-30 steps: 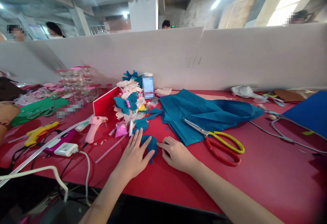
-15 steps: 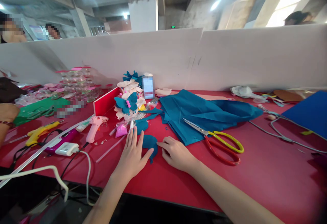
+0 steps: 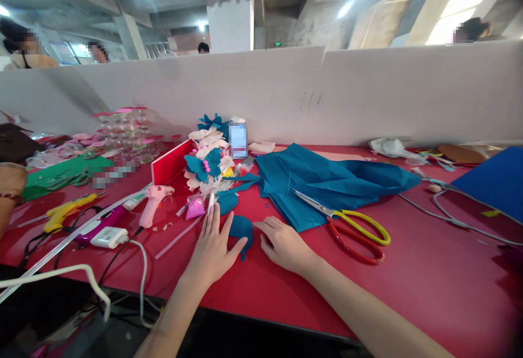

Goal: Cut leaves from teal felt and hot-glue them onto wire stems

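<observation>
A small curved piece of teal felt-like cloth (image 3: pixel 244 229) is laid flat on the red tabletop (image 3: pixel 408 284), between the two hands. Its left part is covered by the left hand (image 3: pixel 216 248), whose fingers are straight and spread, with the thumb laid over the cloth; nothing is gripped there. Just to the right of the curved piece, the right hand (image 3: pixel 286 242) is rested with its index finger extended towards the edge and the other fingers curled; whether the edge is touched, or anything is pinched beneath, cannot be told.

Just beyond the curved piece, a second teal cut-out (image 3: pixel 227 203) is seen; farther off, to its right, a large teal cloth sheet (image 3: pixel 294 175) is spread, with yellow-and-red-handled scissors (image 3: pixel 329 212) resting partly on it. Beyond and to the left, a teal fabric flower (image 3: pixel 200 167) is set among pale petals.

The step in hand is judged to be steadying and smoothing the piece. For the next move, light left-hand pressure and a precise right fingertip at the edge seem to be called for.
</observation>
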`<move>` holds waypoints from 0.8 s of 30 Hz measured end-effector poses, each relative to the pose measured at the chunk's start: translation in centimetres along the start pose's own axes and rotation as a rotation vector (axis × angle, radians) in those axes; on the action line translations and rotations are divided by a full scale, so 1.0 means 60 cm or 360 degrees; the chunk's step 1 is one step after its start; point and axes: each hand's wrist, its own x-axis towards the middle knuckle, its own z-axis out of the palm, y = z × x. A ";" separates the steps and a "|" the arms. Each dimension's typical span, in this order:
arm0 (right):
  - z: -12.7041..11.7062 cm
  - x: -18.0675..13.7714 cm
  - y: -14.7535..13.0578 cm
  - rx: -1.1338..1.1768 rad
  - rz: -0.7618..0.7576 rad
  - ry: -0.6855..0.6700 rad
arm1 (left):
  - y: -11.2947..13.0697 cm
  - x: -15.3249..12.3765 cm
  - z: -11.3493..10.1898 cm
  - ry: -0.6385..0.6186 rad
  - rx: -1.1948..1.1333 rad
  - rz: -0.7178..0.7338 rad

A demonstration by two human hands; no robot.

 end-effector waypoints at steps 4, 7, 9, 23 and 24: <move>0.005 0.000 0.005 0.0006 0.0068 0.0134 | 0.002 0.000 -0.004 0.0024 -0.0007 0.0068; 0.008 0.000 0.009 0.0004 0.0109 0.0193 | 0.001 -0.001 -0.003 0.0013 -0.0015 0.0082; 0.008 0.001 0.010 0.0002 0.0122 0.0206 | -0.001 -0.001 -0.001 0.0019 -0.0018 0.0082; 0.007 -0.001 0.002 0.0104 0.0183 0.0275 | -0.006 0.000 0.005 0.0090 0.0033 0.0190; 0.007 -0.003 0.000 0.0099 0.0175 0.0274 | -0.005 0.000 0.004 0.0115 0.0031 0.0213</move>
